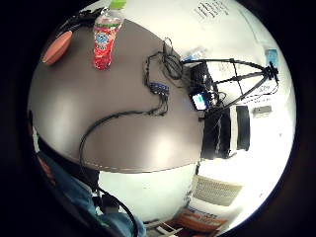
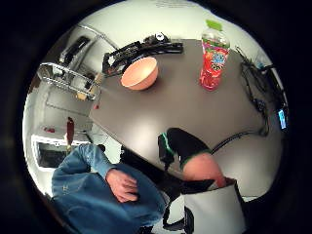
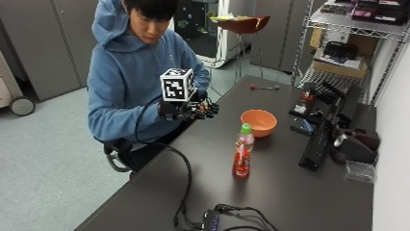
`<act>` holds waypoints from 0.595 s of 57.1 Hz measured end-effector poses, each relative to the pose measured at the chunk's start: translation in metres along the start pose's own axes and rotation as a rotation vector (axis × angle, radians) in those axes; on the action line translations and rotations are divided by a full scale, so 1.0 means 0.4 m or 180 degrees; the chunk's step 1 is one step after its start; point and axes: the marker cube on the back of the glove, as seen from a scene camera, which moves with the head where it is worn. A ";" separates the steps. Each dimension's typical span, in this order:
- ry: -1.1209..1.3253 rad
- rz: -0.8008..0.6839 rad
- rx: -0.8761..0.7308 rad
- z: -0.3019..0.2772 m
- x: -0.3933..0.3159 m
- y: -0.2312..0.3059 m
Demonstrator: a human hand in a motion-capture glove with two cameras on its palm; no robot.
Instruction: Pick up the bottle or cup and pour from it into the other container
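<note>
Bottle [image 3: 243, 150] with a green cap and red contents stands upright on the dark grey worktop [image 3: 288, 192], and I see the orange bowl [image 3: 259, 122] just beyond it, near but not touching. My gloved right hand [image 3: 187, 109] hangs in the air above the near edge of the worktop, in front of the seated person's chest, well apart from both containers; it holds nothing, and I think the fingers are loosely curled, though the outside view does not let me be sure. The bare left hand [image 2: 122, 185] rests on the blue sleeve in the person's lap. A black cable [image 3: 187, 183] runs from the glove across the worktop to a small hub [image 3: 210, 220] near its front end. Black equipment [image 3: 320, 137] stands along the far side by the wall, with a clear plastic box [image 3: 360, 171] beside it. Behind are a wire shelf rack [image 3: 346, 43], grey cabinets [image 3: 51, 38], a stool [image 3: 243, 26] and pale carpet [image 3: 44, 163].
</note>
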 end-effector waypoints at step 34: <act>-0.0095 -0.0028 0.0022 -0.037 0.015 -0.024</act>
